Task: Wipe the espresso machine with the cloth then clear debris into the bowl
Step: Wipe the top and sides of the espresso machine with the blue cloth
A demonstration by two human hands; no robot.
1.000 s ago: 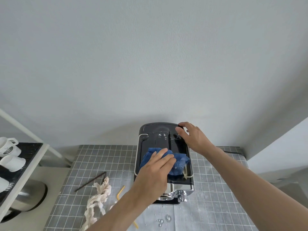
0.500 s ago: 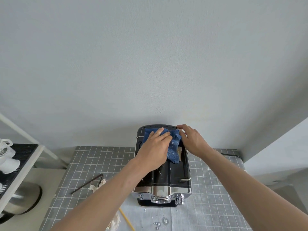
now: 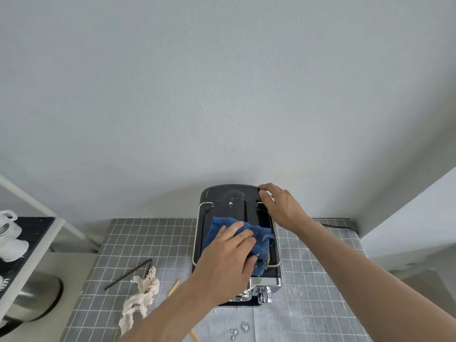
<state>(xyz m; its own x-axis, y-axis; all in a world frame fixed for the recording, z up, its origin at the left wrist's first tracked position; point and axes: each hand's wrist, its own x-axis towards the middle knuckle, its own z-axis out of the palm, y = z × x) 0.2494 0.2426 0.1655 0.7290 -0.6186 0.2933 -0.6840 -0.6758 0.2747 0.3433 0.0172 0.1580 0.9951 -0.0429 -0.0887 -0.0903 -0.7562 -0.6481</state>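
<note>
Cloth [image 3: 256,236], blue and crumpled, lay on top of the espresso machine [image 3: 238,198] at lower centre of the frame, pressed flat under the extended fingers of the left hand [image 3: 225,262]. The right hand [image 3: 281,208], fingers loosely curved, steadied the machine's rear right edge. Even pressure with overlapping strokes would probably clean best.

Left hand [image 3: 225,261]: pulled back from the machine's rear to its front half.
Cloth [image 3: 261,239]: dragged forward with it.
</note>
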